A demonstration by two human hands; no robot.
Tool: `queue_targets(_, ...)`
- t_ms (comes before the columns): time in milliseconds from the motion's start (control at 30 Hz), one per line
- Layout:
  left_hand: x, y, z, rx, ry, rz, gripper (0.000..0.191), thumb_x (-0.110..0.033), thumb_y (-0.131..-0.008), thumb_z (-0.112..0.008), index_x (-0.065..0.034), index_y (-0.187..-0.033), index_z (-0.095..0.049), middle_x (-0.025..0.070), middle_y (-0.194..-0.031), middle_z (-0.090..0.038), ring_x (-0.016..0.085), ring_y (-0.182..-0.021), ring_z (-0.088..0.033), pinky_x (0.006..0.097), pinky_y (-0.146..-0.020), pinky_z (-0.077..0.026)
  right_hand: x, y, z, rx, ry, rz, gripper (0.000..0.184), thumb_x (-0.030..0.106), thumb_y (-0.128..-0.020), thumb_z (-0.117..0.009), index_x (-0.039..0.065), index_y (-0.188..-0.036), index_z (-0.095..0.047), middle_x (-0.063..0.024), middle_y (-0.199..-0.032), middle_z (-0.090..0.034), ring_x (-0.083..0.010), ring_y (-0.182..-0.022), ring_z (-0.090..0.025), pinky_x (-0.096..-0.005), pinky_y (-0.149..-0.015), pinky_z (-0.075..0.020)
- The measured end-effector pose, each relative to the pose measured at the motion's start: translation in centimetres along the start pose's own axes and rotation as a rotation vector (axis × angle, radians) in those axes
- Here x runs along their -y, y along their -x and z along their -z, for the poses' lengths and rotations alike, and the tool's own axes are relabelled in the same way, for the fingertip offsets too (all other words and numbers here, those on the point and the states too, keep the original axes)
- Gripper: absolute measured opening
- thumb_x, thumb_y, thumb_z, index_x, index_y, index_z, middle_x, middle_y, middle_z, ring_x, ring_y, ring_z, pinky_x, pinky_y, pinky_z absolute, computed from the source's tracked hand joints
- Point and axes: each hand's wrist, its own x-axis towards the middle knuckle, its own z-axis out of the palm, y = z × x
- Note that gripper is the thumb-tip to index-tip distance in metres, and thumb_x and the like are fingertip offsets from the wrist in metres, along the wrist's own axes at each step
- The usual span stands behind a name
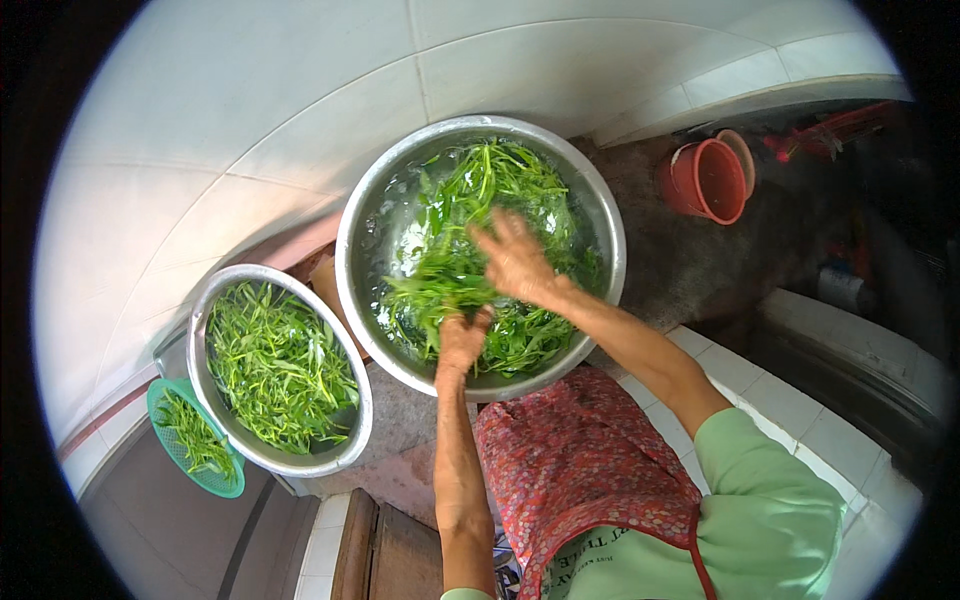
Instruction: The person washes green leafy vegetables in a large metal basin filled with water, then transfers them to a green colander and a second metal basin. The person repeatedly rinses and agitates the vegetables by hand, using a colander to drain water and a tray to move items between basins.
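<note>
A large round metal basin [611, 259] holds water and a loose mass of leafy green vegetables [491, 169]. My left hand [462, 343] reaches in from the near side and holds a clump of the greens, which hides most of its fingers. Above the middle of the basin is my right hand [516, 259], blurred, its fingers apart against the wet greens with nothing visibly gripped. To the left, a second metal basin [365, 420] is full of similar long-leaved greens [281, 367].
A green plastic colander [235, 480] with some greens sits beyond the smaller basin. A pale tiled wall [300, 90] rises behind both basins. On the dark floor at the right stands a red bucket [686, 180]. White tiled ledges [784, 405] run along the lower right.
</note>
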Motion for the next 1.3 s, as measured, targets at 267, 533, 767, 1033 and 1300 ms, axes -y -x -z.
queue_targets(267,-1.1,-2.1,-0.3,-0.36,-0.385,0.147,0.04,-0.019,-0.09,-0.065,0.0047,-0.119,-0.05,0.0279,-0.113,-0.064,0.042,-0.097,-0.064,0.0457,-0.091,-0.048,-1.3,4.9,-1.1,0.03,0.148,-0.062,0.07,0.017,-0.079,-0.072,0.017,-0.144,-0.045,-0.0208,-0.15,-0.034,-0.0398,-0.135,-0.037,-0.0682,-0.108,-0.0309)
queue_targets(533,-8.6,2.8,3.2,-0.543,-0.688,0.053,0.036,-0.021,-0.088,-0.069,-0.006,-0.121,-0.066,0.024,-0.106,-0.067,0.036,-0.092,-0.067,0.0421,-0.08,-0.054,0.0,0.5,5.4,-0.145,-0.054,-0.118,0.062,0.028,-0.084,-0.071,0.009,-0.139,-0.051,-0.0239,-0.138,-0.047,-0.035,-0.126,-0.046,-0.0536,-0.108,-0.0398)
queue_targets(767,-7.4,-2.6,2.5,-0.128,-1.228,-0.214,0.054,-0.012,-0.076,-0.073,-0.0102,-0.128,-0.056,0.0174,-0.111,-0.06,0.033,-0.1,-0.06,0.0471,-0.083,-0.049,0.3,-2.6,0.5,0.388,0.407,0.169,0.088,0.033,-0.069,-0.083,0.028,-0.147,-0.042,-0.0168,-0.159,-0.023,-0.0367,-0.142,-0.029,-0.0718,-0.112,-0.0172)
queue_targets(1033,-6.1,-2.4,4.1,-0.06,-1.141,-0.191,0.05,-0.015,-0.078,-0.069,-0.0107,-0.126,-0.056,0.0261,-0.12,-0.056,0.038,-0.107,-0.058,0.0501,-0.085,-0.05,0.3,-1.0,0.9,0.277,0.327,0.155,0.085,0.037,-0.073,-0.082,0.027,-0.147,-0.042,-0.0183,-0.158,-0.024,-0.0384,-0.143,-0.027,-0.0683,-0.113,-0.0209)
queue_targets(1300,-5.3,0.7,3.4,0.054,-1.057,-0.416,0.038,-0.004,-0.075,-0.067,-0.0119,-0.112,-0.064,0.0173,-0.103,-0.06,0.035,-0.098,-0.06,0.0467,-0.081,-0.053,4.4,-3.1,1.8,-0.074,0.228,-0.222,0.054,0.009,-0.085,-0.061,0.0,-0.137,-0.05,-0.0286,-0.14,-0.043,-0.0395,-0.132,-0.042,-0.0576,-0.102,-0.0408)
